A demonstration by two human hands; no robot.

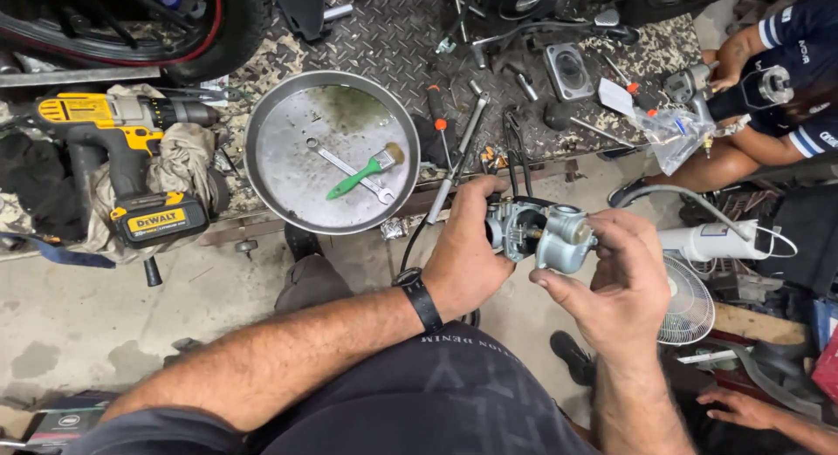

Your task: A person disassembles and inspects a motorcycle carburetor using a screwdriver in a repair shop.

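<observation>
**Carburetor held in both hands above the floor**

Head view: the left hand (463, 263) grips the metal carburetor (539, 235) from behind, and the right hand (624, 285) pinches its rounded bowl end. It looks dense, rigid and probably oily, with small delicate fittings; the solid body is the safest hold. Beyond the hands lies a checker-plate table (384, 36) carrying a round pan (262, 158), brush (362, 174) and drill (122, 123). The concrete floor (105, 315) below is cluttered; another person sits to the right.

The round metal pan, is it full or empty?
Nearly empty: the round metal pan holds only a green-handled brush and a wrench, with bare metal around them.
</observation>
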